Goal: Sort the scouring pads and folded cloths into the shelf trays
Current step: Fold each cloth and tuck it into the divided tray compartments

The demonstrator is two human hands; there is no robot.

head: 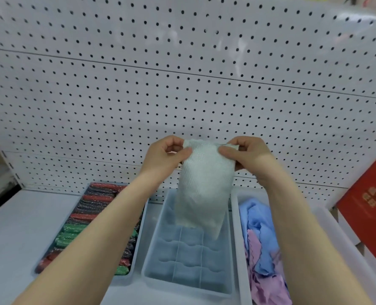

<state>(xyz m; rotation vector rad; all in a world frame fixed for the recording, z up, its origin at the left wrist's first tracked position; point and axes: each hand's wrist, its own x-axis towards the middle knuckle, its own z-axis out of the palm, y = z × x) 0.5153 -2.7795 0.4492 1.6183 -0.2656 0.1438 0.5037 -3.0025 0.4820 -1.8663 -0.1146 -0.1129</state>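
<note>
Both hands hold a white waffle cloth (204,183) up by its top corners: the left hand (165,157) has its grip pinched closed on the left corner, the right hand (246,155) on the right. The cloth hangs above the middle divided tray (154,249), between the tray of scouring pads (88,221) and the tray of blue and pink cloths (262,243)

Both bare forearms rise from the lower corners of the frame and converge at its centre. The left hand (165,156) and right hand (246,154) sit level, close together, knuckles up, each with fingers curled and thumb pressed to fingertips in a pinch on the white cloth (204,183) between them.
</note>
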